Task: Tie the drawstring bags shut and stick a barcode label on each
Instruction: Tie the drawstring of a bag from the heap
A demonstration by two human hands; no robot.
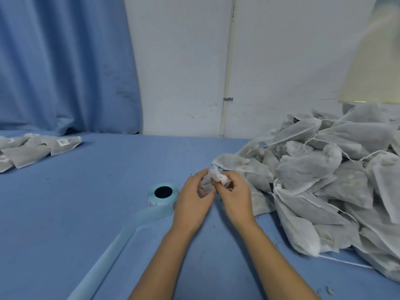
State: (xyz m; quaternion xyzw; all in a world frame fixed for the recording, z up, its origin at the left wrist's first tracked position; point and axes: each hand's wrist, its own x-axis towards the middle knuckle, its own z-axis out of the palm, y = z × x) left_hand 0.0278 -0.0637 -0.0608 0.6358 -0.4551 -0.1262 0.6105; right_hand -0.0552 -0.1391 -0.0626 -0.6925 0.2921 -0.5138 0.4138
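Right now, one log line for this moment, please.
step: tying; left hand: holds bag; right hand: holds bag; label roll: beside left hand

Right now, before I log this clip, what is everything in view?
held bag: one, white-grey, bunched between both hands, centre
bag pile: many, grey-white, table's right side
flat bags: several, grey, far left; one shows a label
label roll: one, light blue, mid-table, strip trailing toward the camera
table cover: one, blue, under everything
curtain: one, blue, back left
wall: one, white, behind
pipe: one, pale, upright on wall
left hand: one, grips held bag
right hand: one, grips held bag
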